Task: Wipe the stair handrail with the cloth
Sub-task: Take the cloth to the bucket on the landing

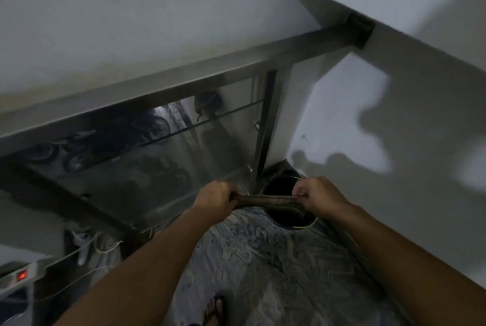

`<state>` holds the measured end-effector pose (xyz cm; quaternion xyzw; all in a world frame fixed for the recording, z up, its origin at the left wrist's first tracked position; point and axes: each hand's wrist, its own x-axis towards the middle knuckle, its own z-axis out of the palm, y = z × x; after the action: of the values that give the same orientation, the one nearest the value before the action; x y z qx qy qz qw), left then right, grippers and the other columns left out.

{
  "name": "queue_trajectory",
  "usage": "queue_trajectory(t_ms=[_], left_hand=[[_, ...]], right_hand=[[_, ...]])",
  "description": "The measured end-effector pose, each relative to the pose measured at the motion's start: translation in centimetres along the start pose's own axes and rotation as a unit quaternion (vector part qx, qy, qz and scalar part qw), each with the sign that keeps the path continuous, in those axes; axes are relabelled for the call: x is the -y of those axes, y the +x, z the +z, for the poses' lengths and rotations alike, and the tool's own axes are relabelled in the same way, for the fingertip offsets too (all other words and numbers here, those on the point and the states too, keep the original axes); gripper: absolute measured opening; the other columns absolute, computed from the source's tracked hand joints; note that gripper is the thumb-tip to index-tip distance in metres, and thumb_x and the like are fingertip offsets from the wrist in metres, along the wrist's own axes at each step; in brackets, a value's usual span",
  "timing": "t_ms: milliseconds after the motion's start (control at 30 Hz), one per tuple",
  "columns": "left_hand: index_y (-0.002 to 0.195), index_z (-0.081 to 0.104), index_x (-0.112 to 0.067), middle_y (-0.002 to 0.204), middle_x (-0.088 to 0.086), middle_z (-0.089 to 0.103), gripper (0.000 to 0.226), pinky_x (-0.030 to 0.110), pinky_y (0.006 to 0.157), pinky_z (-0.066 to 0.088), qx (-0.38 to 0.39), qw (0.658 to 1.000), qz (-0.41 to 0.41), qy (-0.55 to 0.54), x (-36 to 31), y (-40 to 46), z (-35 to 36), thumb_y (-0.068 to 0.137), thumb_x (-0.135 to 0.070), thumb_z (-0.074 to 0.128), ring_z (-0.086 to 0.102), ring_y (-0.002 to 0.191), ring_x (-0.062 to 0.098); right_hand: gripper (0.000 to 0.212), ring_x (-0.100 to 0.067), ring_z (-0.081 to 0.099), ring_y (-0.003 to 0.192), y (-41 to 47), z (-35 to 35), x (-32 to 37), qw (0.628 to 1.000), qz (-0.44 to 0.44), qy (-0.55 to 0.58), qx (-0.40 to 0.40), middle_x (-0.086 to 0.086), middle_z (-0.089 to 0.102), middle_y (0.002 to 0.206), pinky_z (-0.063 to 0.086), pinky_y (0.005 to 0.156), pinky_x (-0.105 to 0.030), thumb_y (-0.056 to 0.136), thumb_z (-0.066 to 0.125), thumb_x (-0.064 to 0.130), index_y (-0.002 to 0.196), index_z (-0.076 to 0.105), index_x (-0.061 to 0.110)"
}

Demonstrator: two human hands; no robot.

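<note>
A steel handrail (168, 83) runs from the lower left up to a wall bracket (360, 29) at the upper right, with a glass panel (147, 160) below it. Both hands hold a brown cloth (265, 200), twisted into a tight roll and stretched between them. My left hand (214, 196) grips its left end and my right hand (319, 195) grips its right end. The cloth hangs over a dark bucket (282, 194) on the floor, well below the rail.
A marbled stone floor (263, 260) lies underfoot, with a sandalled foot (214, 310) at the bottom edge. White walls close in on the right. A power strip (21, 275) with a red lit switch and white cables (86, 244) sits at the lower left. Motorbikes show through the glass.
</note>
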<state>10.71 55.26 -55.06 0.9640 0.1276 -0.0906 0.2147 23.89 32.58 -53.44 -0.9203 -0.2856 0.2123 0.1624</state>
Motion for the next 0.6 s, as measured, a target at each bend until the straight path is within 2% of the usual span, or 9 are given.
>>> queue_trajectory(t_ms=[167, 333, 467, 600], left_hand=[[0.105, 0.07, -0.027, 0.109, 0.005, 0.068, 0.025, 0.034, 0.084, 0.052, 0.02, 0.999, 0.025, 0.025, 0.3, 9.3, 9.0, 0.086, -0.035, 0.056, 0.062, 0.103, 0.025], [0.104, 0.07, -0.025, 0.113, 0.006, 0.067, 0.023, 0.035, 0.089, 0.051, 0.053, 0.998, 0.033, -0.01, 1.4, 19.2, 20.8, 0.083, -0.032, 0.064, 0.062, 0.105, 0.026], [0.096, 0.071, -0.02, 0.105, 0.009, 0.069, 0.019, 0.036, 0.088, 0.054, 0.059, 0.996, 0.035, -0.053, 2.1, 25.2, 29.6, 0.079, -0.029, 0.068, 0.065, 0.099, 0.027], [0.093, 0.074, -0.012, 0.098, 0.013, 0.072, 0.017, 0.037, 0.085, 0.056, 0.031, 0.995, 0.042, -0.084, 2.5, 29.0, 36.8, 0.079, -0.02, 0.067, 0.067, 0.094, 0.028]], right_hand=[[0.018, -0.023, 0.066, 0.078, 4.9, 6.8, -8.1, 0.997, 0.055, 0.005, -0.044, -0.002, 0.072, 0.081, 0.055, 0.073, -0.036, 0.067, 0.07, 0.012, 0.07, 0.067, 0.03], [0.018, -0.027, 0.066, 0.078, 10.8, 16.3, -17.5, 0.988, 0.106, 0.031, -0.107, -0.008, 0.072, 0.082, 0.054, 0.075, -0.033, 0.064, 0.067, 0.005, 0.076, 0.073, 0.017], [0.016, -0.028, 0.066, 0.076, 15.2, 23.3, -24.0, 0.98, 0.123, 0.044, -0.149, -0.01, 0.072, 0.081, 0.043, 0.071, -0.021, 0.066, 0.067, 0.004, 0.076, 0.074, 0.014], [0.012, -0.031, 0.066, 0.08, 18.6, 28.7, -28.0, 0.973, 0.132, 0.076, -0.171, -0.012, 0.072, 0.081, 0.045, 0.072, -0.026, 0.065, 0.061, 0.013, 0.07, 0.072, 0.01]])
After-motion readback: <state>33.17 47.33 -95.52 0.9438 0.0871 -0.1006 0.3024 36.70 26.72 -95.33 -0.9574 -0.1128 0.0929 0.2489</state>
